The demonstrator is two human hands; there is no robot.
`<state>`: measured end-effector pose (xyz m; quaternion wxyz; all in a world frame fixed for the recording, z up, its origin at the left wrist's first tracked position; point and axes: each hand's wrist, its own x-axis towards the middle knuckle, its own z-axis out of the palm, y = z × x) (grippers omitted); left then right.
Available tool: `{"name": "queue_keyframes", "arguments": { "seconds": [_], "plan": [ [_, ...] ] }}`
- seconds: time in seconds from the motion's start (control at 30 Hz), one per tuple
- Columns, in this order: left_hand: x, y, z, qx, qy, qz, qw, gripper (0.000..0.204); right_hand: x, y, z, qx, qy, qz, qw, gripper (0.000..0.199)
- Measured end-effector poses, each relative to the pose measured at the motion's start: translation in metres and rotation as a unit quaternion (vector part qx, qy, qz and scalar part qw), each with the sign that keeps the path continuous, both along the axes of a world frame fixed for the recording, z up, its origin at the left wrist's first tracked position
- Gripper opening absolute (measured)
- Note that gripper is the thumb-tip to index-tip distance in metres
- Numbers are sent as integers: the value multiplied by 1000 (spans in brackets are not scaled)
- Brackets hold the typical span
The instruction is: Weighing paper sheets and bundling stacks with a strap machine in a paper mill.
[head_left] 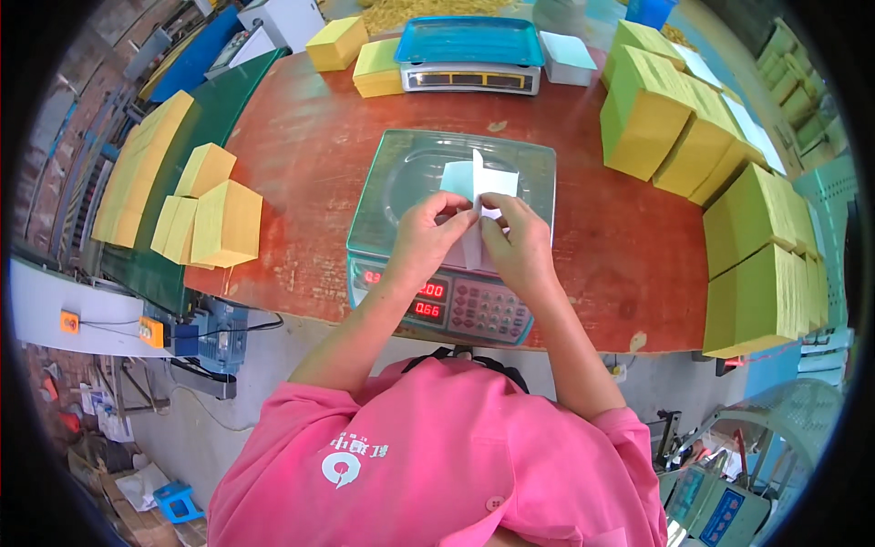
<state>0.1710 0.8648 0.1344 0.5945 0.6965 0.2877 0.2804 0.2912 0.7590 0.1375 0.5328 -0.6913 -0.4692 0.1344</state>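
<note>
A digital scale (540,169) with a clear-covered pan stands in front of me on the red table, its red display lit. On the pan lie pale sheets of paper (503,182). Above them, both hands pinch a thin white piece of paper (478,171), held upright and seen nearly edge-on. My left hand (430,235) grips it from the left, thumb and fingers closed together. From the right, my right hand (519,239) closes on it with thumb and forefinger. Its lower part runs down between my hands, partly hidden by the fingers.
Stacks of yellow paper (645,114) line the table's right side. Smaller yellow stacks (226,223) sit at the left, beside a green conveyor-like surface (196,150). At the far edge stands a second scale with a blue tray (469,43), between yellow blocks and a white-topped stack (567,59).
</note>
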Motion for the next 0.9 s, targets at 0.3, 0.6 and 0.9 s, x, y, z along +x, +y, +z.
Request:
{"name": "queue_keyframes", "arguments": {
  "seconds": [0.3,0.6,0.9],
  "plan": [
    [0,0,1,-19,-8,-7,1000,19,-2,-3,3,-2,50,-1,999,31],
    [-1,2,-2,-15,-18,-11,1000,21,-2,-3,-2,-6,103,-10,995,31],
    [0,-1,-1,-21,-10,-10,1000,20,-4,-3,-2,1,128,-15,992,27]
  ]
}}
